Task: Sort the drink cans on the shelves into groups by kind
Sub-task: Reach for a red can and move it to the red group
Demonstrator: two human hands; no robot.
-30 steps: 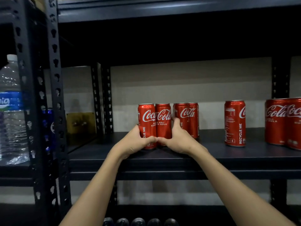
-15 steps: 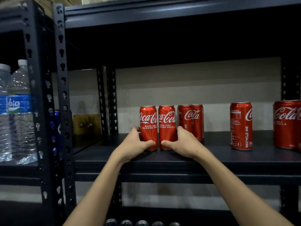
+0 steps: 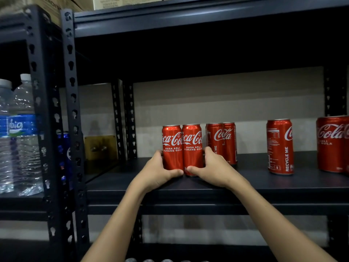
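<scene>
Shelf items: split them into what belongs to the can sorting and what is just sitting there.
Job:
- two front cans, held by left hand and right hand
- pair behind
- lone can
- cans at right edge
- blue can

Not part:
- water bottles
- cardboard boxes

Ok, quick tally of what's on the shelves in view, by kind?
Red Coca-Cola cans: 6 whole in view: two in the hands, two behind, one alone, one at right; a further one is cut off at the edge.
Water bottles: 2.
Blue can: 1.
Total: 9.
</scene>
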